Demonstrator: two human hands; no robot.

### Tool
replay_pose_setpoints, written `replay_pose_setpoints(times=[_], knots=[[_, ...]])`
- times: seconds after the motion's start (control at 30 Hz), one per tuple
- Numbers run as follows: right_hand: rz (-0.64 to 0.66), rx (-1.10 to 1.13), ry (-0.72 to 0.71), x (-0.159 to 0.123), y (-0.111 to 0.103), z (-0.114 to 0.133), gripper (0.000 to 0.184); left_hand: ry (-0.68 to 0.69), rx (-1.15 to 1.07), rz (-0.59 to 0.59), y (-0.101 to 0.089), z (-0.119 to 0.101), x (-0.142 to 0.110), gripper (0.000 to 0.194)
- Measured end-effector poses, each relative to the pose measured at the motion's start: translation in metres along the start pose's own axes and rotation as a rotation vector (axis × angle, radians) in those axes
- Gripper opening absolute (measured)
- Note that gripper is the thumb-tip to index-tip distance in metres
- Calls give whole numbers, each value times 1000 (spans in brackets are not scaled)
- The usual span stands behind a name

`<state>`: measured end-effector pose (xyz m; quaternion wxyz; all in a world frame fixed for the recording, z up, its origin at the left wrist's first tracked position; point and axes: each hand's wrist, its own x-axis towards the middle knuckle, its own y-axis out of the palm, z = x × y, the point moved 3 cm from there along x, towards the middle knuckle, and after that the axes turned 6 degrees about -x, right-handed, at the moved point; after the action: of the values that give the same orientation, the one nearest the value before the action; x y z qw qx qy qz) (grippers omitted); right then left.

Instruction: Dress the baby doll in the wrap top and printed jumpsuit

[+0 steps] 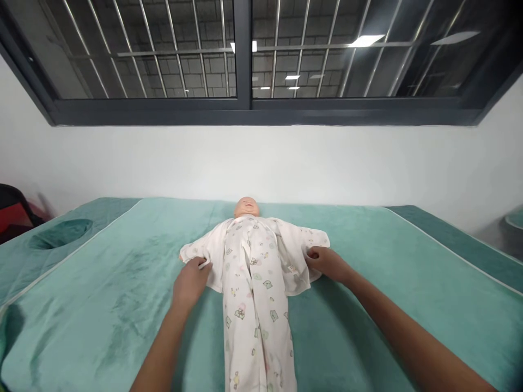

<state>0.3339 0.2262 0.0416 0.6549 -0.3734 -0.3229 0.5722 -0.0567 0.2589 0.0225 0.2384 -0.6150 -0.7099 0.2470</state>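
Note:
A baby doll (247, 207) lies on its back, its head toward the wall. White baby trousers (257, 305) with small animal prints cover its front from the chest down. Around its upper body an open white baby shirt (292, 256) spreads out, with the sleeves stretched to both sides. My left hand (191, 280) pinches the shirt's edge by the left sleeve. On the other side my right hand (327, 264) is closed on the cloth below the right sleeve. The doll's arms are mostly hidden in the sleeves.
A green padded bed (134, 283) carries the doll, with a face hole (61, 233) at the left end. Behind it rises a white wall (253, 163) under a barred window (244, 109). A red and black object (16, 215) stands at the far left.

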Motion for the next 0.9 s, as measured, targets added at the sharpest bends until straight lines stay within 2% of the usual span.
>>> replay_pose_setpoints(times=[0.07, 0.13, 0.2, 0.23, 0.27, 0.33, 0.4, 0.43, 0.47, 0.57, 0.63, 0.67, 0.73, 0.77, 0.83, 0.9], knots=[[58, 126, -62, 6, -9, 24, 26, 31, -304, 21, -4, -21, 0, 27], [56, 368, -110, 7, -19, 55, 30, 74, -578, -44, -9, -47, -7, 30], [32, 622, -173, -1, -27, 89, 31, 138, -699, -98, -12, -74, -20, 26], [31, 660, -228, -7, -29, 106, 28, 199, -681, -64, -12, -87, -28, 22], [77, 632, -309, -15, -30, 122, 24, 275, -616, 32, -10, -99, -37, 17], [291, 512, -519, -33, -26, 147, 18, 404, -458, 304, -5, -112, -54, 14], [442, 465, -592, -44, -21, 153, 19, 408, -416, 470, -4, -109, -61, 18], [441, 475, -560, -43, -19, 150, 22, 371, -443, 471, -5, -104, -59, 21], [380, 489, -491, -38, -16, 143, 24, 324, -479, 420, -7, -97, -53, 23], [51, 460, -314, -9, -7, 127, 25, 249, -499, 174, -3, -76, -24, 27], [-99, 381, -359, 18, 2, 133, 21, 261, -461, 50, 9, -68, -6, 29], [-126, 316, -423, 32, 7, 142, 20, 276, -454, 8, 17, -65, 1, 30], [-109, 133, -547, 61, 19, 164, 21, 298, -464, -57, 33, -60, 9, 33], [-47, 10, -596, 75, 26, 175, 20, 299, -473, -68, 39, -57, 11, 34], [29, -80, -611, 101, 37, 194, 13, 294, -479, -37, 49, -52, 12, 39], [84, -115, -586, 123, 45, 206, 14, 316, -441, 37, 55, -48, 12, 45]])
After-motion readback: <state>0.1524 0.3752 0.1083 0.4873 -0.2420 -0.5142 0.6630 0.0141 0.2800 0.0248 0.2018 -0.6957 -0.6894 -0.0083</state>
